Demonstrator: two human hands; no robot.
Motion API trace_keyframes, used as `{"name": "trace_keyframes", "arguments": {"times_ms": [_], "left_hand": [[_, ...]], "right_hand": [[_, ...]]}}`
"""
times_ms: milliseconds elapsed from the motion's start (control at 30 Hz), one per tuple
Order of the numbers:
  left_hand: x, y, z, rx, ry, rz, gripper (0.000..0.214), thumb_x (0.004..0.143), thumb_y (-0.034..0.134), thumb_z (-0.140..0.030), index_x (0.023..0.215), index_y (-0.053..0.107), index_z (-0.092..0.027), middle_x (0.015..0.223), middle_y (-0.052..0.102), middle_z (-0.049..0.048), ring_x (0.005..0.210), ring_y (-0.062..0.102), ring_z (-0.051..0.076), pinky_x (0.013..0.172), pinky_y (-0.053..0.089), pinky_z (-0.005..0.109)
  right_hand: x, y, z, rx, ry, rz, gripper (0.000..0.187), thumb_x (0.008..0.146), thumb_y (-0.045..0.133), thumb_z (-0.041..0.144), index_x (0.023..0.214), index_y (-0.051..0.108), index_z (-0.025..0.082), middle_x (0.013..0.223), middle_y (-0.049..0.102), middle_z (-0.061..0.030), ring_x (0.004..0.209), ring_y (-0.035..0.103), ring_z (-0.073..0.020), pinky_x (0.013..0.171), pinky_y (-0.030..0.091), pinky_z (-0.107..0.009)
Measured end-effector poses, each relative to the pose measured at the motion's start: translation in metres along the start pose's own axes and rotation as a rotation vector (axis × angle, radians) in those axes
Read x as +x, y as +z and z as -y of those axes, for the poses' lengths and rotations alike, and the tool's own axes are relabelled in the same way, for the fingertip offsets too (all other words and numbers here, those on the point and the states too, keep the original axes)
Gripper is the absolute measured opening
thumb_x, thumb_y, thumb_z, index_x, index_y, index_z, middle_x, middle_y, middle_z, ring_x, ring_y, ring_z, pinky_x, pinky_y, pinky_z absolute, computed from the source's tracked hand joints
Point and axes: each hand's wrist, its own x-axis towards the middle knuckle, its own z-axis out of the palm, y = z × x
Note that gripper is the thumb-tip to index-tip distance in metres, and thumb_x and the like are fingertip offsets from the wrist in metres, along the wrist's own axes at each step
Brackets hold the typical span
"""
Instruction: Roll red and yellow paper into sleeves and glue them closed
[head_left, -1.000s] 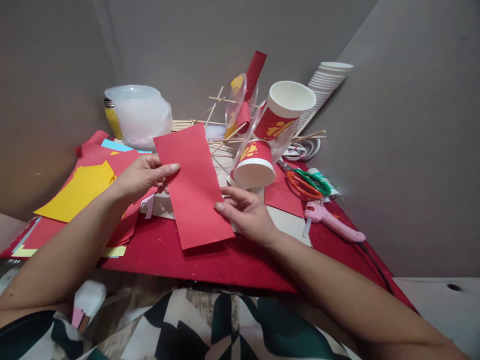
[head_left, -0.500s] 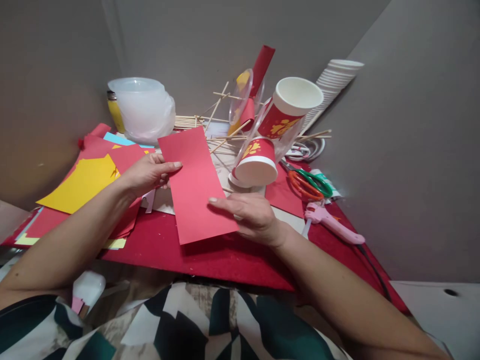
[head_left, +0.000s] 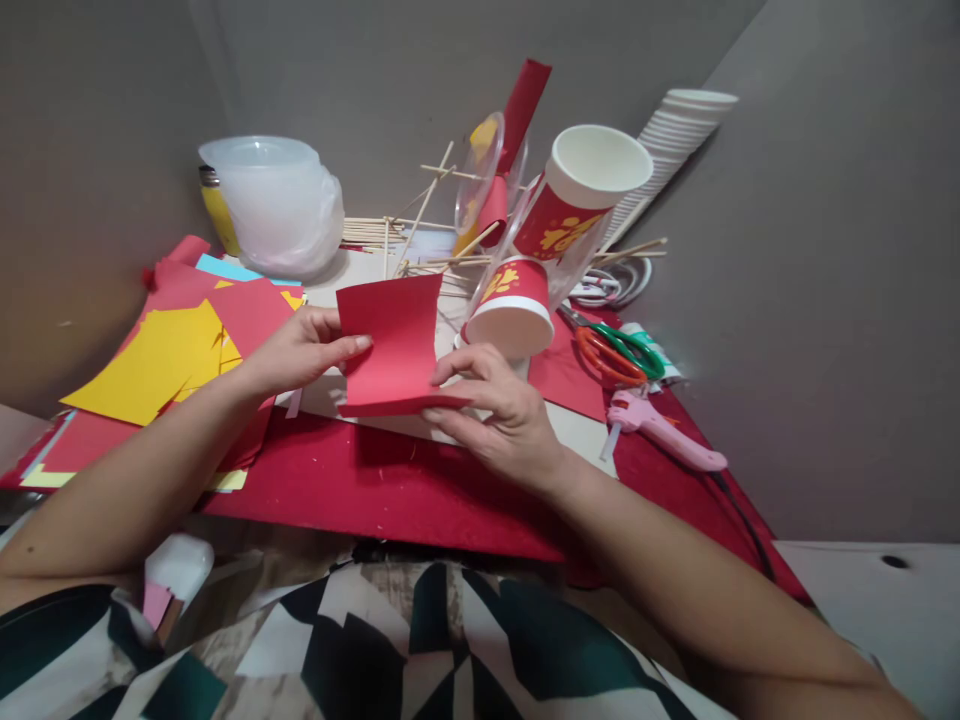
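Fingers [head_left: 354, 346] of both hands pinch a curling red sheet [head_left: 391, 325] above a crowded table [head_left: 322, 485]

The left hand [head_left: 298, 350] grips the sheet's left edge, its thumb laid across the near face. Immediately to its right is the red sheet, spanning the gap between the two hands, seemingly clear of the surface and curling up along its near side. Bent and foreshortened, it looks almost square, so its long axis cannot be told. The right hand [head_left: 504, 410] pinches the lower right corner, thumb beneath; it is the hand nearer the curled edge.

Across the red-covered table, yellow paper [head_left: 131, 365] lies over red papers [head_left: 82, 452] at far left. Beyond them stand a yellow bottle [head_left: 218, 218] and nested translucent tubs [head_left: 262, 210]. Thin wooden sticks [head_left: 364, 232] lie behind the sheet; farther right, two red-and-white cups [head_left: 559, 225] tilt against clear plastic, just beyond the right hand. Scissors [head_left: 630, 350] with green and orange handles rest near a pink glue gun [head_left: 675, 436], whose dark cord [head_left: 744, 522] trails toward the near edge. A leaning stack of white cups [head_left: 667, 145] rises behind.

Plain grey walls [head_left: 360, 70] enclose the workspace at left, back and right.
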Motion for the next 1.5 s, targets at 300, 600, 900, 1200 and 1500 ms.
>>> {"name": "trace_keyframes", "arguments": {"times_ms": [300, 600, 900, 1200, 1500], "left_hand": [[-0.012, 0.006, 0.008, 0.27, 0.4, 0.014, 0.021, 0.083, 0.071, -0.032, 0.1, 0.08, -0.026, 0.104, 0.079, 0.0059, 0.092, 0.074, 0.021, 0.078, 0.06, 0.027], [-0.014, 0.009, 0.008, 0.423, 0.654, 0.068, 0.024, 0.083, 0.07, -0.025, 0.105, 0.078, -0.029, 0.113, 0.077, 0.0073, 0.106, 0.073, 0.023, 0.094, 0.058, 0.033], [-0.018, 0.007, 0.01, 0.689, 0.817, 0.116, 0.02, 0.088, 0.064, -0.024, 0.103, 0.076, -0.028, 0.113, 0.076, 0.0107, 0.099, 0.075, 0.021, 0.087, 0.059, 0.03], [-0.012, 0.007, 0.02, 0.699, 0.993, 0.084, 0.029, 0.088, 0.059, -0.015, 0.115, 0.068, -0.02, 0.113, 0.076, 0.015, 0.103, 0.073, 0.02, 0.087, 0.059, 0.027], [-0.007, 0.006, 0.025, 0.614, 0.975, 0.101, 0.024, 0.09, 0.061, -0.014, 0.113, 0.066, -0.015, 0.107, 0.076, 0.0178, 0.103, 0.073, 0.019, 0.088, 0.059, 0.025]], "right_hand": [[0.004, 0.004, 0.019, 0.484, 0.658, -0.002, 0.028, 0.086, 0.063, 0.046, 0.079, 0.074, 0.021, 0.078, 0.069, -0.0017, 0.082, 0.062, -0.0192, 0.08, 0.05, -0.032], [0.0, 0.005, 0.01, 0.655, 0.89, -0.016, 0.018, 0.075, 0.068, 0.036, 0.073, 0.075, 0.019, 0.072, 0.07, 0.0002, 0.074, 0.062, -0.0165, 0.077, 0.051, -0.031], [0.003, 0.004, 0.009, 0.835, 0.919, 0.007, 0.011, 0.074, 0.07, 0.031, 0.07, 0.076, 0.023, 0.073, 0.072, -0.0018, 0.082, 0.066, -0.0212, 0.075, 0.054, -0.033], [0.003, 0.005, 0.002, 0.83, 0.895, -0.074, 0.018, 0.075, 0.062, 0.024, 0.058, 0.066, 0.021, 0.072, 0.07, -0.002, 0.079, 0.064, -0.02, 0.079, 0.051, -0.034], [0.003, 0.015, 0.005, 1.042, 1.02, -0.342, 0.018, 0.071, 0.074, 0.041, 0.077, 0.072, 0.024, 0.082, 0.074, -0.0018, 0.097, 0.066, -0.026, 0.09, 0.052, -0.04]]}}
